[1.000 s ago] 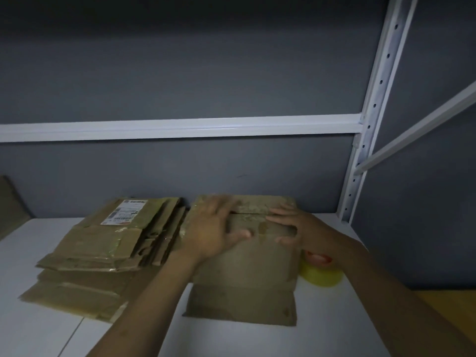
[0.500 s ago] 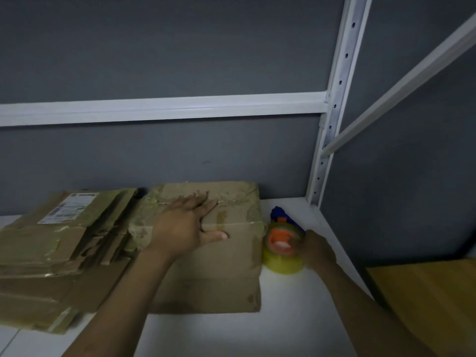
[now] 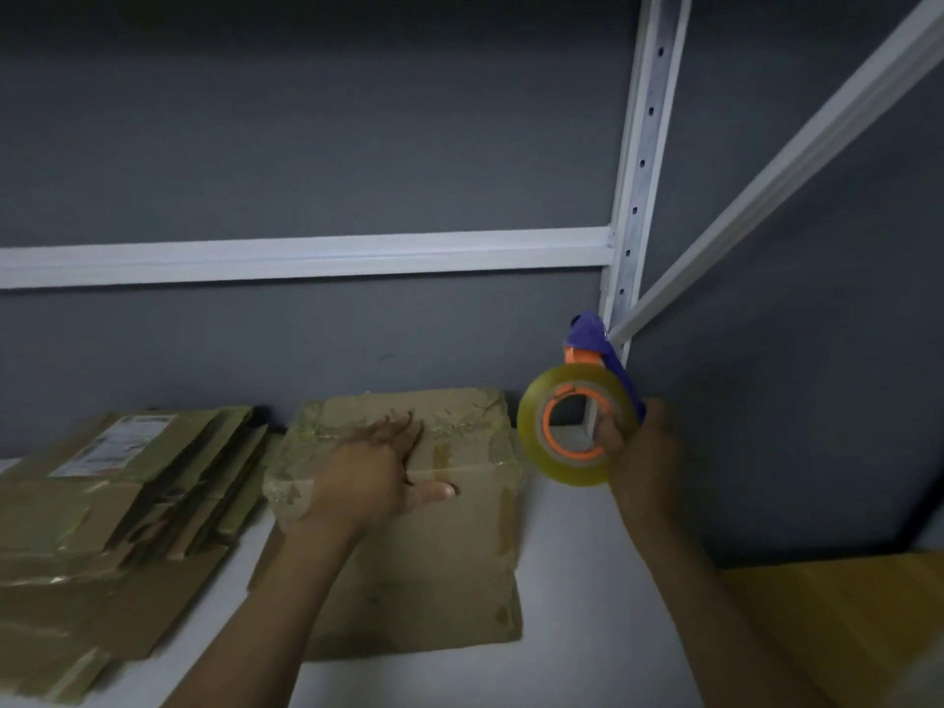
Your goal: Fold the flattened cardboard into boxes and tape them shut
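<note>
Head view: left hand (image 3: 373, 472) flat on the box (image 3: 449, 564), grip apart; right hand (image 3: 644, 465) grip clamped on tape dispenser (image 3: 566, 471).

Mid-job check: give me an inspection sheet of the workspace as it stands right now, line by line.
Surface: white tabletop, carrying the box and the stack.
Job's things: cardboard box at centre, old tape patches on its top; flattened cardboard stack to its left, with a shipping label on the top piece; tape dispenser with a yellowish roll, held in the air to the right of the box.
Clutter: nothing seen.
Hands: left hand rests flat on the box top, fingers straight; right hand grips the tape dispenser.
Cables: nothing seen.
Surroundings: grey wall; white shelf upright with rails; yellow surface at lower right.
</note>
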